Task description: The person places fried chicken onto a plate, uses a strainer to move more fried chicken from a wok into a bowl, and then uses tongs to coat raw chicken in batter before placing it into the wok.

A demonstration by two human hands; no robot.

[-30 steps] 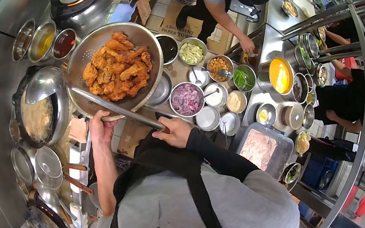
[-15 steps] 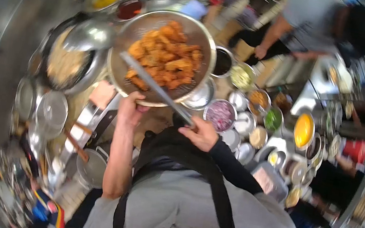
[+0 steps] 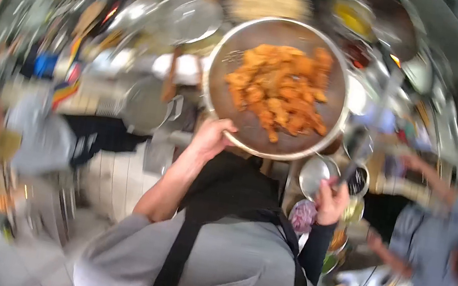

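Left hand (image 3: pixel 212 139) is clenched on the lower-left rim of 1 round metal bowl (image 3: pixel 301 32), located upper centre of the frame and containing a heap of browned, fried-looking pieces (image 3: pixel 280 88). Right hand (image 3: pixel 331 204), right of centre, is closed around 1 long handle (image 3: pixel 353 161) that extends upward beside the bowl's right side; its far end is too blurred to verify. Noted nearby: 1 pan of pale contents (image 3: pixel 268 1) at top centre, chopped purple onion (image 3: pixel 303 216) below right, and 2 other persons, 1 at far left (image 3: pixel 40 129) and 1 at far right (image 3: pixel 437 238).

The food (image 3: pixel 277 90) is orange-brown, the apron (image 3: pixel 234 186) black (its straps too).
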